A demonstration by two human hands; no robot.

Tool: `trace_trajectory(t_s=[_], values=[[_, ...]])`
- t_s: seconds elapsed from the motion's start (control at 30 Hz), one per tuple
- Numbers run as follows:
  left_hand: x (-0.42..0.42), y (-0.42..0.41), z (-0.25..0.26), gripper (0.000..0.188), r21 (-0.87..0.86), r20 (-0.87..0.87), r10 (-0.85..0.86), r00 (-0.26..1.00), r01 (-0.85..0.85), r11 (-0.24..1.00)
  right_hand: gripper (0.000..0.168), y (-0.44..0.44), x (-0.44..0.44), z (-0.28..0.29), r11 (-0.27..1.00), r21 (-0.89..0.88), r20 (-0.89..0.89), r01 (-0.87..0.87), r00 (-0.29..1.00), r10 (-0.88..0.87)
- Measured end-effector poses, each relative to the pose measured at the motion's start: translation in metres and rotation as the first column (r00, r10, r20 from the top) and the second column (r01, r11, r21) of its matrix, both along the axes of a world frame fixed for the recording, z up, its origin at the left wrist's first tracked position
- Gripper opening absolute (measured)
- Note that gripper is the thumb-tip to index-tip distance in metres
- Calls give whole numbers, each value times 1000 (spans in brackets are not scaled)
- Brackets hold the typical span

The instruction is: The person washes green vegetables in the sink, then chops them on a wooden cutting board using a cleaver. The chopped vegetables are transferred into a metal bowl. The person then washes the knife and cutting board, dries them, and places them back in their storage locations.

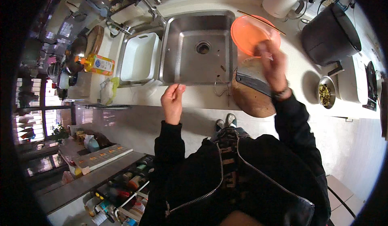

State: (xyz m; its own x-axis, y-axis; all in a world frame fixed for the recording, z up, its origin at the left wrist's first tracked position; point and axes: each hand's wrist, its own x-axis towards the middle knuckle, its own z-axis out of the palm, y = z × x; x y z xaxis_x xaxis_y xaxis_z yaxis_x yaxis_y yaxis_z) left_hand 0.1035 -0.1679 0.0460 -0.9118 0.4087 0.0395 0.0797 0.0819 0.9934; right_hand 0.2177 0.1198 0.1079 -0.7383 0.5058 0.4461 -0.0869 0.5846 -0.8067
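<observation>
My right hand (274, 64), blurred, is over the near rim of an orange plastic bowl (242, 36). Whether its fingers hold anything cannot be made out. A pair of thin wooden chopsticks (261, 22) rests across the bowl's far side. Below that hand, a dark kitchen knife (253, 83) lies on a round wooden cutting board (256, 106), which juts past the counter edge. My left hand (172, 101) hovers by the counter's front edge, fingers curled together with nothing visible in them. Nearest to it is the stainless steel sink (188, 62), with dark scraps inside.
A white plastic basin (139, 58) sits left of the sink, near a bottle of yellow liquid (100, 65) and the faucet (148, 1). To the right are a white electric kettle (279, 1), a black appliance (330, 35) and a metal pan of chopped food (325, 94).
</observation>
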Motion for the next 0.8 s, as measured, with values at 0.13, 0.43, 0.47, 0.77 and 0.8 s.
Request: trace_trajectory(t_s=[0.13, 0.43, 0.47, 0.77, 0.8], values=[[-17, 36, 15, 16, -332, -288, -108, 951, 7, 943, 20, -27, -55, -49, 791, 609, 144, -67, 989, -27], [-89, 16, -3, 20, -102, -59, -45, 997, 39, 994, 31, 14, 91, -79, 922, 366, 360, 128, 894, -267], [-108, 14, -11, 19, -96, -82, -46, 996, 38, 995, 39, 14, 113, -85, 930, 350, 504, 110, 815, -286], [-273, 59, -22, 29, -310, -485, -161, 860, 3, 951, 22, -17, 143, -114, 663, 729, 541, 171, 449, -711], [-298, 66, -30, 32, -334, -549, -192, 814, -4, 942, 20, -20, 136, -106, 675, 716, 546, 177, 460, -700]])
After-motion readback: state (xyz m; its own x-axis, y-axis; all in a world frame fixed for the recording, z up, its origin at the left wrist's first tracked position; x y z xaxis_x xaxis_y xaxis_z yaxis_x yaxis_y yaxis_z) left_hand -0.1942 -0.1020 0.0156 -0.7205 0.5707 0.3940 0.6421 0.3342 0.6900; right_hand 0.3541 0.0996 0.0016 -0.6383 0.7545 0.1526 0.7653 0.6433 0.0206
